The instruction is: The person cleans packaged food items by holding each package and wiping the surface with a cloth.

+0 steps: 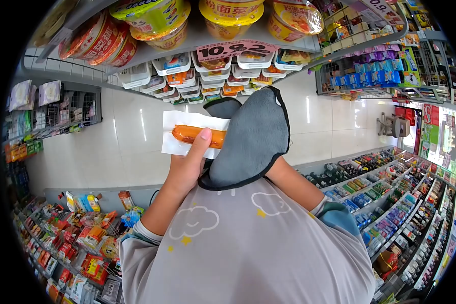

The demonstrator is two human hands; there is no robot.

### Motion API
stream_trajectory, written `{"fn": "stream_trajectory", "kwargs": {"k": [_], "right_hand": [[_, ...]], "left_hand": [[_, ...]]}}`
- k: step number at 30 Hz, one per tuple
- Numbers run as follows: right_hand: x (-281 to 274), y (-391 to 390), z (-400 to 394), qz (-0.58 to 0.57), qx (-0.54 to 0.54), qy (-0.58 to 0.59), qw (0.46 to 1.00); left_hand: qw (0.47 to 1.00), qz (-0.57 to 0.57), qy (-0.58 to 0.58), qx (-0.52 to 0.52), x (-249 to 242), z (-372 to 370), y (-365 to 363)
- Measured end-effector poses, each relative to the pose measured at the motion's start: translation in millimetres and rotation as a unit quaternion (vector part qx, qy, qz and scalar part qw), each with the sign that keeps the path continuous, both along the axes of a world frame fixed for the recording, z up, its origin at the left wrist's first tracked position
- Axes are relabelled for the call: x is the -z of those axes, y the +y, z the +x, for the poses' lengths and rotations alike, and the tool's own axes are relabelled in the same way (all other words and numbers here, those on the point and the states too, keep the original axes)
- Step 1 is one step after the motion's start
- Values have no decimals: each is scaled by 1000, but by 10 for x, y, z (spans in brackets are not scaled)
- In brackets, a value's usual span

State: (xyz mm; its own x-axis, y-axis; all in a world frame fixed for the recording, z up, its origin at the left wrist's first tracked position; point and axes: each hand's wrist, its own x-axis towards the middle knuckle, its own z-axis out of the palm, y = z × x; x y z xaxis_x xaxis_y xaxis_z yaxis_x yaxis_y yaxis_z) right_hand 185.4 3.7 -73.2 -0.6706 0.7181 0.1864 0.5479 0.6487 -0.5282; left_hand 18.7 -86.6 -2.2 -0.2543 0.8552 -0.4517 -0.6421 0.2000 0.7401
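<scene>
My left hand (193, 157) grips a packaged sausage (186, 133) with the thumb pressed on top. The sausage is orange-brown and glossy, in a pack with a white backing (169, 118). Over the pack's right end lies a grey cloth (253, 137) with black edging, hiding that end. A second flap of the cloth shows behind the pack. My right hand (275, 168) is behind the cloth and holds it up against the pack; only the wrist side shows, its fingers hidden.
Ahead is a shelf with instant noodle bowls (228, 20), a pink price tag (236, 49) and white trays (172, 64) of packaged food below. Racks of snacks (86, 238) stand at lower left, shelves of bottles and cans (385, 202) at right. Pale floor tiles (121, 142) lie between.
</scene>
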Motion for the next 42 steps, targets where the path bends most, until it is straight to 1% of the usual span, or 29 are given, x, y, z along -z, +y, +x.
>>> {"fn": "stream_trajectory", "kwargs": {"k": [1,3,5,6,7,9,10,11,12,14,15,17,18,19,20,21,23,24,26,27,29,30,32,34,36,37,38,41,42], "right_hand": [[-435,82,-95,-77,-29,-63,995],[-551,110,-75,-154,-58,-126,978],[-211,37,65,-98,-45,62,992],[-252,29,59,-98,-45,63,992],[-329,30,46,-195,-26,45,979],[-331,15,56,-290,-7,27,957],[-263,-2,81,-326,-17,71,943],[-228,-13,98,-361,-27,114,925],[-267,-18,98,-360,-26,114,925],[-389,-33,92,-234,-88,87,964],[-406,-43,108,-234,-87,87,964],[-428,-62,153,-177,-134,109,969],[-424,-83,176,-177,-134,109,969],[-414,-109,203,-258,-141,136,946],[-408,-120,225,-337,-147,162,916],[-430,-101,230,-337,-147,162,916],[-493,-45,231,-383,-193,36,902],[-492,-47,256,-383,-194,35,902],[-467,-82,315,-459,-194,138,856],[-432,-103,320,-459,-194,137,856],[-364,-149,295,-404,-194,141,883],[-364,-162,252,-404,-194,141,883],[-380,-179,141,-283,-197,107,932],[-531,-154,51,-269,-176,85,943],[-562,-166,38,-253,-152,65,953],[-521,-196,54,-295,-128,98,942],[-479,-217,67,-335,-103,130,927],[-374,-239,117,-299,-135,129,936],[-386,-240,131,-299,-136,129,936]], "left_hand": [[1000,0,0,0,2,-4,-12],[996,-28,78,21,8,-5,-31],[995,-28,90,34,60,6,-65],[993,-27,101,47,80,12,-77],[993,-28,102,47,85,19,-79],[998,-16,57,34,88,42,-79],[998,-16,57,35,72,54,-70],[999,-35,19,18,42,60,-46],[998,-53,-18,1,16,63,-23],[998,-56,-32,-12,-20,63,11],[997,-59,-47,-26,-25,65,25],[995,-75,-47,-34,28,52,24],[994,-76,-73,-41,63,31,8],[991,-77,-98,-47,79,22,-3],[991,-77,-98,-47,76,27,-9],[991,-88,-86,-50,68,31,-17],[991,-99,-73,-55,49,23,-30],[992,-101,-61,-36,39,-1,-38],[993,-102,-49,-17,8,-27,-51],[994,-100,-36,1,-12,-32,-51],[995,-98,-24,19,3,-46,-60],[995,-91,-12,33,46,-54,-72],[995,-84,1,45,73,-44,-88],[994,-77,53,57,69,-7,-89],[993,-67,72,58,50,36,-98],[992,-57,91,59,42,46,-103],[992,-57,92,59,38,39,-104],[990,-82,94,65,31,-14,-108],[995,-78,48,48,30,-37,-100]]}}
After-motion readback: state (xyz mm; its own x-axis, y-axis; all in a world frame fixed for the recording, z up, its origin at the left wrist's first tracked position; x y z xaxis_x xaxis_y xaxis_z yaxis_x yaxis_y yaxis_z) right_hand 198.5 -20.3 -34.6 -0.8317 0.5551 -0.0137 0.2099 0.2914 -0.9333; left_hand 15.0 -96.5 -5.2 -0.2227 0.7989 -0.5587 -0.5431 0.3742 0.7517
